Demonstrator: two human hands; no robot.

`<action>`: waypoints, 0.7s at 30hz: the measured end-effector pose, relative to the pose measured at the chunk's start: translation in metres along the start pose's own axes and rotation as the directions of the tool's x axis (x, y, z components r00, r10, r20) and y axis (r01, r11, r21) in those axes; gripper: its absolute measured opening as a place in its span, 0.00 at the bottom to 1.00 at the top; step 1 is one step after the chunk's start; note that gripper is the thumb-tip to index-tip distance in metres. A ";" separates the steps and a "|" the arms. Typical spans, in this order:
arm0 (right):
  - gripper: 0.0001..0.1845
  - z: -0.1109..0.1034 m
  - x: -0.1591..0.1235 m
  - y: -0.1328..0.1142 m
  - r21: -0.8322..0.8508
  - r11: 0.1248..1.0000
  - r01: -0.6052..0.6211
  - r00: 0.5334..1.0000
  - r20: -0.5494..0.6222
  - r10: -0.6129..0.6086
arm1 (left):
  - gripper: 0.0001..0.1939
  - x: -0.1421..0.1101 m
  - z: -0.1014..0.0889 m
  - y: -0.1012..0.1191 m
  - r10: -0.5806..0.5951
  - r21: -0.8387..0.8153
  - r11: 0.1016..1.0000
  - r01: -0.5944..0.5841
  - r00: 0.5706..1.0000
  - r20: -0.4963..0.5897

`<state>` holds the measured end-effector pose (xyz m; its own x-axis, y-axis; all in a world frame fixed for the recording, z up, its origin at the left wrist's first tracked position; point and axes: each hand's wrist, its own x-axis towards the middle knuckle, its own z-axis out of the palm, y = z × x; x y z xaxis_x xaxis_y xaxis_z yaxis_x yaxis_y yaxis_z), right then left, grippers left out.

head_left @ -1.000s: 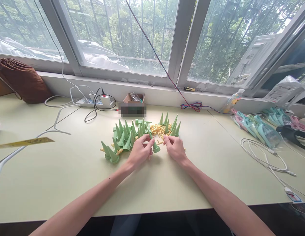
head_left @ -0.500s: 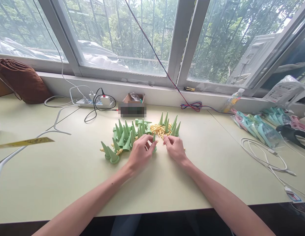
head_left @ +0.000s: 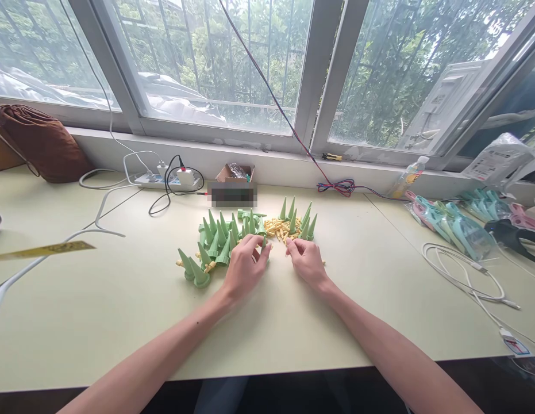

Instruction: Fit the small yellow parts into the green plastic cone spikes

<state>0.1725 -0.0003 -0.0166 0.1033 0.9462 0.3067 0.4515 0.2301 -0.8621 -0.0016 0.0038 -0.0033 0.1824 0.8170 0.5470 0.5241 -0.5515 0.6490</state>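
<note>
The left hand (head_left: 246,263) grips a green cone (head_left: 264,242); the right hand (head_left: 307,261) is pinched narrow near yellow pieces (head_left: 276,227), contents unclear.

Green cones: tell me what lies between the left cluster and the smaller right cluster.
In the head view, a heap of small yellow pieces lies between the left cluster and the right cluster.

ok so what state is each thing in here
Left hand, fingers curled around a green cone
Right hand, fingertips pinched; can't tell if they hold anything
Other green cones, many upright, at least one on its side
Yellow pieces, mostly heaped loose
Cardboard box, open
Power strip, plugs in
Red-and-blue cable, bundled near the window
Bottle, capped
</note>
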 end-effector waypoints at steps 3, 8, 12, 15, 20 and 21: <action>0.28 0.000 0.000 0.000 0.001 1.000 0.003 1.000 0.003 -0.003 | 0.09 0.000 0.000 -0.001 -0.008 -0.025 1.000 0.008 1.000 -0.003; 0.29 0.001 0.000 0.001 -0.004 1.000 0.006 1.000 0.003 -0.006 | 0.10 0.000 -0.001 -0.001 -0.002 -0.017 1.000 0.001 1.000 -0.018; 0.29 0.000 0.000 0.001 0.001 1.000 0.002 1.000 0.007 -0.002 | 0.10 0.001 -0.001 -0.003 0.000 0.013 1.000 0.001 0.998 -0.066; 0.28 0.000 0.000 0.001 0.005 1.000 -0.001 1.000 0.009 0.001 | 0.10 0.002 -0.003 -0.003 -0.010 0.022 1.000 0.012 0.996 -0.091; 0.28 0.000 0.000 0.000 0.022 1.000 -0.009 1.000 0.012 0.009 | 0.10 0.003 -0.005 -0.001 -0.027 0.030 0.999 0.031 0.993 -0.117; 0.27 0.000 0.000 0.000 0.022 1.000 -0.010 1.000 0.012 0.009 | 0.10 0.003 -0.005 -0.001 -0.032 0.032 0.999 0.036 0.992 -0.123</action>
<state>0.1721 -0.0002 -0.0168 0.0969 0.9509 0.2938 0.4307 0.2261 -0.8737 -0.0057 0.0058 0.0007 0.0621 0.8073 0.5868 0.5567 -0.5160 0.6510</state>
